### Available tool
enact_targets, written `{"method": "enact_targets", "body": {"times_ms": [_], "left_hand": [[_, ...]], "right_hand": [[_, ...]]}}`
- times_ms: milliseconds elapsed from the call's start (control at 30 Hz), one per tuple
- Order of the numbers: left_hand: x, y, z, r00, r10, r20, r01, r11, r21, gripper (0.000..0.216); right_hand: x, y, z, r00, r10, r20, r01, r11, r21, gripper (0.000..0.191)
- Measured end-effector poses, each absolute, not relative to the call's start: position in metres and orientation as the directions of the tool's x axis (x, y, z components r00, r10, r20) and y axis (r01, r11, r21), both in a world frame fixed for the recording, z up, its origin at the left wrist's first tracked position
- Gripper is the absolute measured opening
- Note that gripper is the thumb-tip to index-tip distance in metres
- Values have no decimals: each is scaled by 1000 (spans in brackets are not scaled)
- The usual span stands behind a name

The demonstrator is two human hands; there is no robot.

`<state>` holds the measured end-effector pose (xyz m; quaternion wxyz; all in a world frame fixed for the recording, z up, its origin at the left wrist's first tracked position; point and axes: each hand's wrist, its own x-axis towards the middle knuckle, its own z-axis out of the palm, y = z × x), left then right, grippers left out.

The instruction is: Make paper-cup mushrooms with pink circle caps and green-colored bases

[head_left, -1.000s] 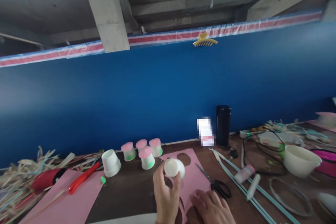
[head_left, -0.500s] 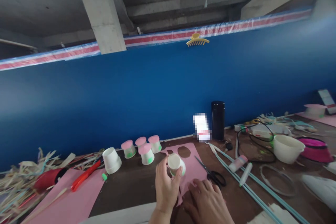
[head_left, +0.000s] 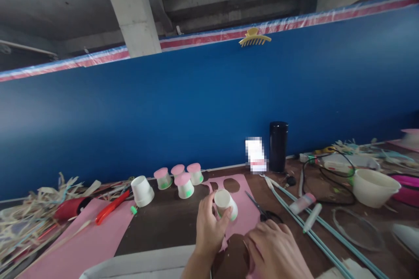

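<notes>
My left hand is wrapped round a small white paper cup, held tilted with its closed base up. Green shows low on the cup's side. Beneath it lies a pink paper sheet with round holes cut in it. My right hand is at the lower right, fingers curled down. A sliver of pink paper shows under its fingers; the rest is hidden by the hand. Black-handled scissors lie just beyond that hand, partly covered by it.
Several cups topped with pink discs stand at the back, beside a plain upturned cup. Red-handled pliers rest on another pink sheet. A black bottle, blue cords and a white bowl are to the right.
My right hand has shifted right and down, off the holed sheet, with pink paper now showing under its fingers. My left hand still holds the cup. The view has shifted slightly.
</notes>
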<state>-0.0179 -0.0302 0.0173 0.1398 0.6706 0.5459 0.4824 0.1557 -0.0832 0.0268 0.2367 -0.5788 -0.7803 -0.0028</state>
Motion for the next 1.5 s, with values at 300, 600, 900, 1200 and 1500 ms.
{"method": "enact_targets", "body": {"times_ms": [300,600,900,1200,1500], "left_hand": [[-15,-32,19,-45,912,409,598,-303,742,47],[-11,-33,21,-52,917,395,596,-288,749,45],[-11,-31,17,-43,919,392,596,-291,748,47],[-9,-30,15,-44,925,377,583,-283,761,47],[-9,-28,15,-33,916,401,588,-306,749,47]], "right_hand": [[179,-74,40,-87,899,430,940,217,-264,22],[193,-68,47,14,912,411,935,133,-328,23],[195,-66,45,8,916,402,931,140,-338,23],[204,-63,48,67,923,379,918,92,-387,26],[205,-62,45,59,920,387,916,104,-388,27]]}}
